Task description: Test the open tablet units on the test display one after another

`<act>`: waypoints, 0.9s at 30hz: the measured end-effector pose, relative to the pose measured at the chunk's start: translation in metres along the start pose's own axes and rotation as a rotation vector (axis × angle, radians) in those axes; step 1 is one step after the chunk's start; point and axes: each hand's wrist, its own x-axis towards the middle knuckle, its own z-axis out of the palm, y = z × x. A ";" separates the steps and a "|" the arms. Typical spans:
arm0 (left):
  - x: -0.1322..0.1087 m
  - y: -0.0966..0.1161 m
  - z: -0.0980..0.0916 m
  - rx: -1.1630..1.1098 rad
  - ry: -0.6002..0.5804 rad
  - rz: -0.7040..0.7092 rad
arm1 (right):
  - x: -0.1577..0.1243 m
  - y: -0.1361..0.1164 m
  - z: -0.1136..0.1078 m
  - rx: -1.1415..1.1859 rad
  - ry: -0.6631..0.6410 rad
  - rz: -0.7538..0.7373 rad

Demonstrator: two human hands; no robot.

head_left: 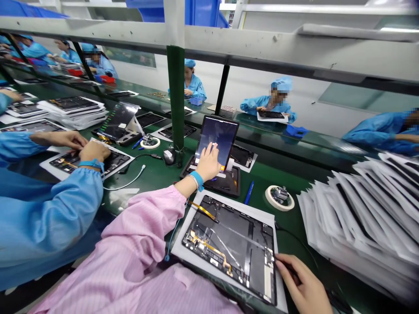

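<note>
My left hand [210, 163], in a pink sleeve with a blue wrist strap, reaches forward with fingers spread over the lit screen [218, 137], which leans upright on a black frame. Below it, an opened tablet housing [232, 244] with orange flex cables lies on white paper [186, 248]. At the housing's right edge, my right hand [303, 283] has thumb and index finger closed together near a small connector; what they hold, if anything, is hidden.
A tall stack of paper-wrapped parts [356, 226] rises at the right. A tape roll [279, 197] and a blue pen [249, 192] lie behind the housing. At the left, a co-worker's hands [93, 150] work on another housing. A green post [176, 96] stands ahead.
</note>
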 end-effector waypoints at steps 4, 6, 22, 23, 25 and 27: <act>-0.030 0.048 -0.013 -0.098 -0.114 0.065 | 0.002 -0.001 -0.004 -0.051 -0.037 -0.043; -0.050 0.073 -0.013 -0.162 -0.282 0.200 | 0.005 -0.005 -0.008 -0.114 -0.051 -0.099; -0.081 0.085 0.029 -0.343 -0.649 0.240 | 0.048 0.008 -0.024 -0.367 0.093 0.094; -0.081 0.084 0.029 -0.350 -0.654 0.241 | 0.054 0.009 -0.021 -0.358 0.034 0.085; -0.081 0.084 0.029 -0.363 -0.668 0.239 | 0.064 0.008 -0.013 -0.371 -0.103 0.063; -0.081 0.083 0.029 -0.373 -0.681 0.233 | 0.066 0.004 -0.009 -0.392 -0.170 0.073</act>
